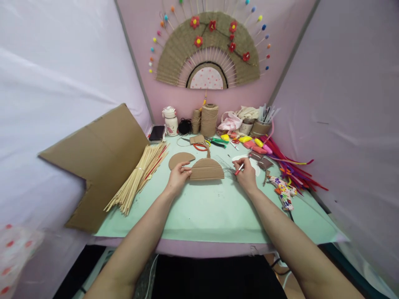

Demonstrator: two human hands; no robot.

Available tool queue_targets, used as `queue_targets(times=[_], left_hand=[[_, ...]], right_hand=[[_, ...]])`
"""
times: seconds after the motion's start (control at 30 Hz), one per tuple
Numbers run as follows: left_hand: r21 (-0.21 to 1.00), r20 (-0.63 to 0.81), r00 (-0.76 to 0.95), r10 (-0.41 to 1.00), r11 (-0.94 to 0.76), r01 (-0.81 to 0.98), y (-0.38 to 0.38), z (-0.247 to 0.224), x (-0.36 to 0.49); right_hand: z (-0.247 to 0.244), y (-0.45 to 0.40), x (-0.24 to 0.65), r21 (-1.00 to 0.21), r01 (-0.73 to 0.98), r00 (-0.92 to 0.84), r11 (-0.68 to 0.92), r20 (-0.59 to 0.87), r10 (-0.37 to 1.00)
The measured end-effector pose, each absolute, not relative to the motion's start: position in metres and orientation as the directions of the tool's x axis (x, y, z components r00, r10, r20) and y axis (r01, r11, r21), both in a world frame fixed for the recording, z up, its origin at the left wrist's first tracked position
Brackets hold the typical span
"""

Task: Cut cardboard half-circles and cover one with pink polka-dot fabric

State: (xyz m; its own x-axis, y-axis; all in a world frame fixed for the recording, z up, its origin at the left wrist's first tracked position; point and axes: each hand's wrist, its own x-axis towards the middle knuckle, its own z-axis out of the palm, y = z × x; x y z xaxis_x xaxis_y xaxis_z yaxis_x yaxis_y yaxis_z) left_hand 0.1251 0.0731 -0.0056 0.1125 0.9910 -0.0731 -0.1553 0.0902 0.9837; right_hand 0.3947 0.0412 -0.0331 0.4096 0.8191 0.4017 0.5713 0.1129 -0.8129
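Note:
My left hand (178, 179) pinches the left corner of a half-round piece of cardboard (207, 170), whose straight edge faces me. In my right hand (246, 173) is a pen (239, 169) with a red end, held to the right of the cardboard and apart from it. Between the cardboard and my right hand lies a clear ruler (225, 166). A second half-round cardboard piece (181, 159) rests just beyond my left hand. Partly hidden behind my right hand is a white rounded piece (256, 167).
Bundled bamboo sticks (137, 178) and a large cardboard sheet (102, 158) stand at left. Scissors (200, 147), pliers (218, 144) and twine spools (209, 120) are at the back. Pipe cleaners (299, 170) and a patterned glue gun (284, 192) lie at right. A decorated fan (174, 54) hangs behind.

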Motion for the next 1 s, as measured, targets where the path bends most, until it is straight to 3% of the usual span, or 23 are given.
queue_targets(times=[0.67,1.0], left_hand=[[0.989,-0.082,0.115,0.990,0.095,-0.113,0.074,-0.007,0.126],[0.991,-0.126,0.128,0.984,0.131,-0.033,0.074,-0.010,0.120]], right_hand=[[-0.036,0.043,0.399,-0.802,0.589,0.401,0.103,0.401,0.824],[-0.027,0.038,0.403,-0.711,0.703,0.317,0.018,0.336,0.887]])
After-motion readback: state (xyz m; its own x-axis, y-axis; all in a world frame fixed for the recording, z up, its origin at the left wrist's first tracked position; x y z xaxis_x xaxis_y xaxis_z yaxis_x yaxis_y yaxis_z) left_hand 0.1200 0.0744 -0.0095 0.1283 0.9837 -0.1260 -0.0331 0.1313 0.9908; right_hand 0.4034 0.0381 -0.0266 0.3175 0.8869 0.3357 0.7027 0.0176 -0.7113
